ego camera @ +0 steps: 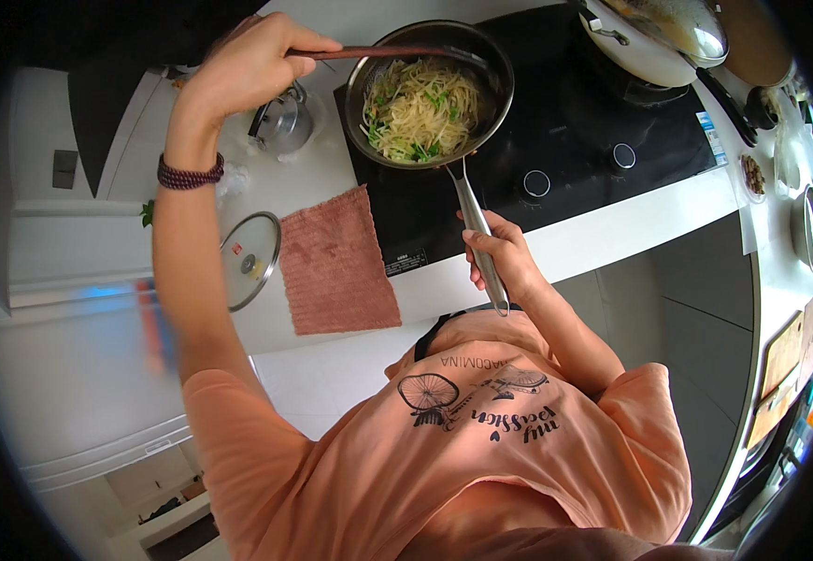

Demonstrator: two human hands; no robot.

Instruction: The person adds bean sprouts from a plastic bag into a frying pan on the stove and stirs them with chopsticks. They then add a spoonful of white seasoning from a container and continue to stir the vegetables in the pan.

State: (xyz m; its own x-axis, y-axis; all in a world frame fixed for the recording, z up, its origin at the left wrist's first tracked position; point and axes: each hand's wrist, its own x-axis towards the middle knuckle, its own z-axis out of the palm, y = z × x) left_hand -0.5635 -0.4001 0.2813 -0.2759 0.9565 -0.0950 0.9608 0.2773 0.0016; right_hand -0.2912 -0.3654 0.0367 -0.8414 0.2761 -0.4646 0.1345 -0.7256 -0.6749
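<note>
My left hand grips the handle of a dark wooden spatula, its far end inside a frying pan at the upper rim. In the pan lie pale shredded vegetable strips mixed with green pieces. My right hand is wrapped around the pan's steel handle, thumb on top. The pan is over the left part of a black glass cooktop; whether it rests on the glass or is held above it, I cannot tell.
A ribbed brownish-pink cloth lies left of the cooktop, beside a glass lid. Behind is a kettle. A white wok with a glass lid stands at the back right. Cutting boards lie on the right counter.
</note>
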